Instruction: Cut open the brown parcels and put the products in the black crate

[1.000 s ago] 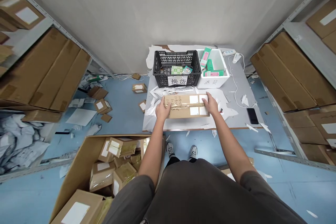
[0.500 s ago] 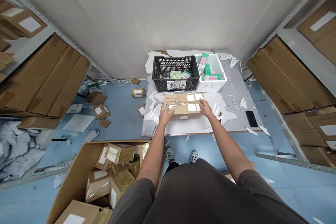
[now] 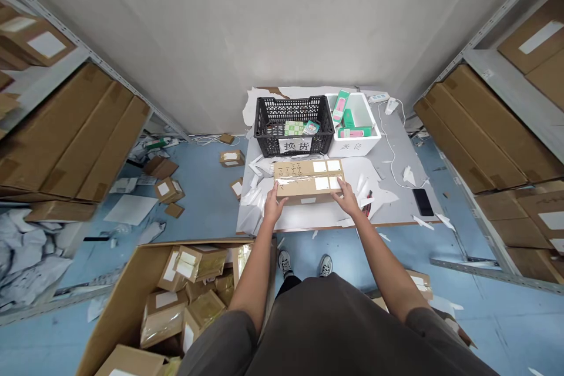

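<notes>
A long cardboard box (image 3: 304, 181) with handwriting, white labels and clear tape lies on the table (image 3: 392, 158) before me. My left hand (image 3: 274, 205) grips its left end, thumb at the front face and fingers along the side. At the opposite end my right hand (image 3: 348, 198) holds the front right corner, its thumb also on the front face. Beyond the box stands a black plastic crate (image 3: 294, 120) with a paper sign and small green-and-white packs inside. Beside the crate, a white foam box (image 3: 356, 144) contains several green-and-pink packages.
Paper scraps surround the box, with a red-and-black tool (image 3: 367, 204) at its right. A phone (image 3: 423, 202) and a white cable (image 3: 388, 153) lie farther right. A large open carton (image 3: 118, 288) of parcels stands at lower left. Shelves with cartons (image 3: 70, 135) flank both sides.
Both hands have shifted from the top of the cardboard box down to its front lower ends. The box stays in nearly the same place, and the red-and-black tool shows more.
</notes>
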Motion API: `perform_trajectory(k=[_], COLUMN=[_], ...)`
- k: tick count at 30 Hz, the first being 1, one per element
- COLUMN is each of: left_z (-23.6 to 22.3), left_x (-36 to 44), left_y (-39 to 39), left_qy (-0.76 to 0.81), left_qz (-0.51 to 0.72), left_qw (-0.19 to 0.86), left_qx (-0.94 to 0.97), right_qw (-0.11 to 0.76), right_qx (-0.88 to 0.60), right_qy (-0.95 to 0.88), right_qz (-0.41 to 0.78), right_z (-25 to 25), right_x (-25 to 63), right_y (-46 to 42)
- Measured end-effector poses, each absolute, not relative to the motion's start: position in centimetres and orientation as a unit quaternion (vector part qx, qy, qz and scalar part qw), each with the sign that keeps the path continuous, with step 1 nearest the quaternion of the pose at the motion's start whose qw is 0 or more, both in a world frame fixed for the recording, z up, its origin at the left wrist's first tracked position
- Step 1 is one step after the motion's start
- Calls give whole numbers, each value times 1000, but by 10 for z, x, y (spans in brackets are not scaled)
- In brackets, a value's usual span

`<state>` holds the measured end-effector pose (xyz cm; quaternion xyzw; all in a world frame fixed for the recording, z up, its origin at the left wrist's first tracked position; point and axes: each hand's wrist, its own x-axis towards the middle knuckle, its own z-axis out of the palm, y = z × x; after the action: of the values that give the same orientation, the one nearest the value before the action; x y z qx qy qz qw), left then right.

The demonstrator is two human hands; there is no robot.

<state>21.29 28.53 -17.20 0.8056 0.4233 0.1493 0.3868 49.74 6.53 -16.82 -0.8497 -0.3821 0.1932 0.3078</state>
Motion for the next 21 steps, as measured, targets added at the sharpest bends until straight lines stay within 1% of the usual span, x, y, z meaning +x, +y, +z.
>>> perform_trajectory(k=[4,9,12,16,21], left_z=[-158,-145,-157,-185,-213], left_x=[213,220,233,236,209], left_y=[286,292,295,292,268], left_qy=[452,510,526,469,424], left_qz=[139,165,160,135,-2], left_qw=[367,347,337,373,391], left_qx=[801,770,764,789,817], right_qw=[300,327,326,302,217], right_qx=[-841,-830,-838,-841,-846], right_qy=[-406,-417,-399,-394,-376], right_qz=[194,173,178,217,310], right_z=[-161,-150,-158,-179,-204], right_x=[505,525,527,524,512], right_y=[64,78,95,107,81])
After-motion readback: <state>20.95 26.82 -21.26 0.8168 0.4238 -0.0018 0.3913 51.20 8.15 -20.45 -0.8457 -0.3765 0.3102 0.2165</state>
